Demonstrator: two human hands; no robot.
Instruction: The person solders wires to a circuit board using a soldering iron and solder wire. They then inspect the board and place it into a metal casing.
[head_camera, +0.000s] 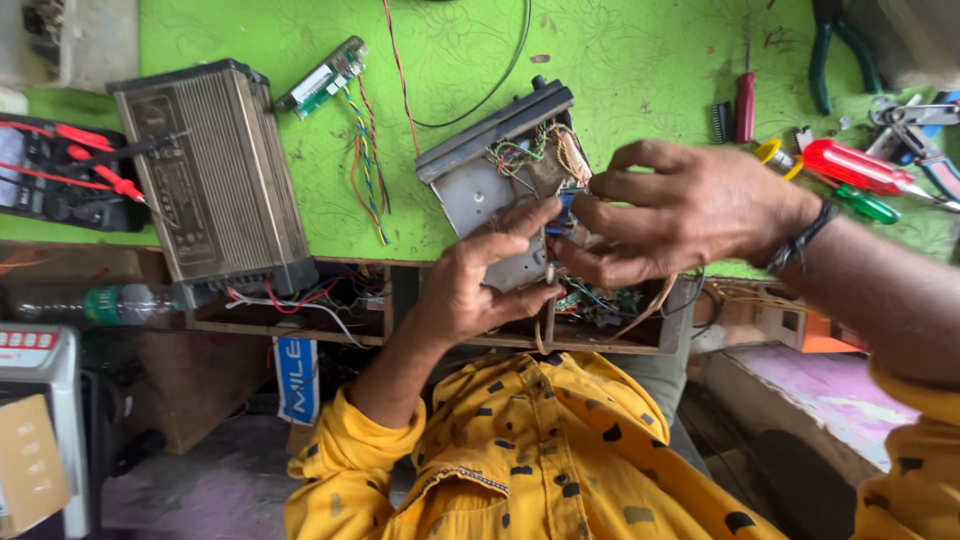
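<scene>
An opened electronic unit (480, 185), a grey metal chassis with a black front edge and tangled coloured wires inside, lies at the near edge of the green bench top (600, 60). My left hand (480, 280) grips its lower side from underneath, thumb up against the metal. My right hand (680, 210) reaches in from the right and pinches a small blue part (562, 210) among the wires. A dark band sits on my right wrist. Both sleeves are yellow with black spots.
A ribbed metal box (215, 170) lies at the left, beside a multimeter with red probes (60, 170). A small circuit board with twisted wires (325, 78) lies behind. Red and green screwdrivers (860, 170) and pliers (835, 45) lie at the right. An open drawer (620, 320) holds wires.
</scene>
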